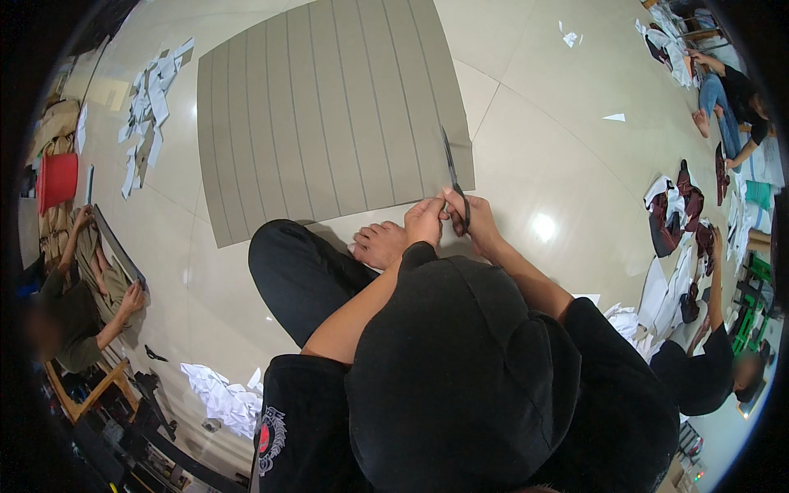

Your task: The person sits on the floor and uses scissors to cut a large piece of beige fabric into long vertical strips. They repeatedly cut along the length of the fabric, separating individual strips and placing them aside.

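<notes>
A large grey-brown sheet (320, 107) marked with several dark parallel lines lies flat on the floor in front of me. Over its near right part reach the long dark blades of a pair of scissors (449, 156). My right hand (477, 220) is closed around the scissors' handle, just off the sheet's near edge. Right beside it, my left hand (423, 220) is closed, its fingertips against the right hand's fingers; what they pinch, if anything, is hidden. My bare foot (380, 245) rests next to the left hand, close to the sheet's edge.
Paper offcuts (149, 107) lie at the far left, and crumpled white paper (222, 398) at the near left. Beside a red container (57, 181), a person (78, 304) holds a long dark strip. Two people sit at the right near dark red and white pieces (678, 209).
</notes>
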A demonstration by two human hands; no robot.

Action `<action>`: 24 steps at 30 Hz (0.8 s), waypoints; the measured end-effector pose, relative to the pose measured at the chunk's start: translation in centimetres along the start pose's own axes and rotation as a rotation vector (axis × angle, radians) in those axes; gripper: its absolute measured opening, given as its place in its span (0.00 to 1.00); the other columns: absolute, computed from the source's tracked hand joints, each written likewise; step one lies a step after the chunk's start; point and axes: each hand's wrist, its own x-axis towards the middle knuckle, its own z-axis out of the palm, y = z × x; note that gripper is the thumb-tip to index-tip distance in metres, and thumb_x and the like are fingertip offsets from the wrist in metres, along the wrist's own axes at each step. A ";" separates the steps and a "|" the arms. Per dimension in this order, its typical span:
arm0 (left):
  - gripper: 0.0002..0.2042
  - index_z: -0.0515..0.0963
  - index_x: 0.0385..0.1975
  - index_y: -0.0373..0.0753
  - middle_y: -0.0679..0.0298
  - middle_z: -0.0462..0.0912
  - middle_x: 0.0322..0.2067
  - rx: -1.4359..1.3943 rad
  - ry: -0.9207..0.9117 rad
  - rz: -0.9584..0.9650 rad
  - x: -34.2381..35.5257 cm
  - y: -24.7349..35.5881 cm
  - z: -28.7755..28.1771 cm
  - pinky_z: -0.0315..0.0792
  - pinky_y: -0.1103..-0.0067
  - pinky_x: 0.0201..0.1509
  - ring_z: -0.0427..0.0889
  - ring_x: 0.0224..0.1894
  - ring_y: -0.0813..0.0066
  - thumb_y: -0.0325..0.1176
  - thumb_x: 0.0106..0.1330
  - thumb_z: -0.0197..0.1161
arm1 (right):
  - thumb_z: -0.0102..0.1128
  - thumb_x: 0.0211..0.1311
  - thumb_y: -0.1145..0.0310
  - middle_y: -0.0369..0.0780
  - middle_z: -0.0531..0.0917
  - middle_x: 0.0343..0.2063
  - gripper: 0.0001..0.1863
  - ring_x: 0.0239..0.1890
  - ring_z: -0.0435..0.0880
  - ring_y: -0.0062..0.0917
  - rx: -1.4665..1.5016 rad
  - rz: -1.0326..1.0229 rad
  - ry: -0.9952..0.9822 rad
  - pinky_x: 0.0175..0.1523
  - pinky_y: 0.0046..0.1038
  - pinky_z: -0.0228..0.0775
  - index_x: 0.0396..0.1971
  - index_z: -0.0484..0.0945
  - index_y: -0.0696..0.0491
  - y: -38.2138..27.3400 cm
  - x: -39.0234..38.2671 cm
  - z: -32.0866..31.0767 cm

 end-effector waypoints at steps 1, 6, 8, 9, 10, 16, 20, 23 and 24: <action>0.11 0.82 0.29 0.39 0.71 0.76 0.19 -0.007 0.004 0.004 -0.1 0.0 0.1 0.53 0.82 0.15 0.65 0.14 0.86 0.40 0.69 0.65 | 0.67 0.62 0.42 0.33 0.73 0.16 0.27 0.14 0.67 0.16 0.011 -0.005 0.001 0.19 0.22 0.54 0.23 0.77 0.55 0.1 0.3 0.0; 0.12 0.83 0.29 0.39 0.71 0.77 0.19 -0.011 -0.025 0.007 -0.3 0.3 0.0 0.54 0.83 0.15 0.64 0.14 0.86 0.41 0.70 0.65 | 0.68 0.62 0.44 0.32 0.73 0.15 0.26 0.14 0.67 0.16 0.032 -0.014 0.011 0.19 0.22 0.53 0.21 0.76 0.53 0.1 0.9 0.3; 0.12 0.83 0.30 0.40 0.71 0.77 0.19 -0.009 -0.024 -0.003 -0.4 0.5 0.0 0.54 0.83 0.15 0.64 0.14 0.86 0.41 0.70 0.65 | 0.69 0.62 0.44 0.32 0.73 0.15 0.26 0.14 0.67 0.16 0.032 0.004 0.024 0.19 0.22 0.53 0.20 0.74 0.52 -0.4 0.6 0.5; 0.12 0.84 0.30 0.40 0.71 0.77 0.19 -0.009 -0.025 -0.001 -0.4 0.4 0.0 0.54 0.83 0.15 0.64 0.14 0.86 0.41 0.70 0.64 | 0.69 0.62 0.45 0.32 0.73 0.15 0.26 0.14 0.67 0.16 0.042 0.003 0.024 0.19 0.22 0.53 0.20 0.74 0.51 -0.2 0.8 0.5; 0.12 0.84 0.30 0.40 0.71 0.77 0.19 -0.008 -0.026 0.001 -0.4 0.3 -0.1 0.54 0.83 0.15 0.64 0.14 0.86 0.41 0.70 0.64 | 0.69 0.62 0.45 0.31 0.72 0.15 0.25 0.14 0.66 0.16 0.052 0.001 0.023 0.19 0.22 0.53 0.19 0.74 0.51 -0.1 0.9 0.6; 0.12 0.83 0.30 0.39 0.71 0.77 0.20 -0.001 -0.030 -0.013 -0.4 0.5 0.0 0.54 0.83 0.15 0.65 0.14 0.86 0.41 0.71 0.64 | 0.69 0.62 0.45 0.31 0.73 0.16 0.25 0.15 0.67 0.15 0.032 0.024 0.028 0.20 0.21 0.54 0.20 0.74 0.50 -0.2 0.9 0.5; 0.12 0.82 0.29 0.39 0.71 0.76 0.20 -0.022 -0.032 -0.020 -0.5 0.6 0.0 0.54 0.83 0.15 0.65 0.14 0.86 0.41 0.70 0.64 | 0.69 0.63 0.45 0.31 0.74 0.17 0.25 0.16 0.67 0.15 0.022 -0.006 -0.003 0.21 0.21 0.56 0.21 0.75 0.50 -0.4 0.6 0.5; 0.12 0.82 0.29 0.39 0.71 0.76 0.20 -0.023 -0.031 -0.022 -0.3 0.4 -0.2 0.54 0.82 0.15 0.65 0.14 0.86 0.40 0.70 0.64 | 0.70 0.62 0.45 0.31 0.74 0.17 0.24 0.16 0.68 0.15 0.017 0.009 0.007 0.21 0.21 0.57 0.21 0.76 0.51 -0.5 0.6 0.5; 0.10 0.81 0.30 0.40 0.71 0.76 0.20 -0.019 -0.038 -0.025 -0.3 0.4 -0.2 0.54 0.83 0.15 0.65 0.14 0.86 0.39 0.70 0.64 | 0.70 0.62 0.46 0.31 0.74 0.16 0.24 0.15 0.68 0.15 0.024 0.003 0.013 0.20 0.21 0.56 0.21 0.77 0.52 -0.5 0.6 0.5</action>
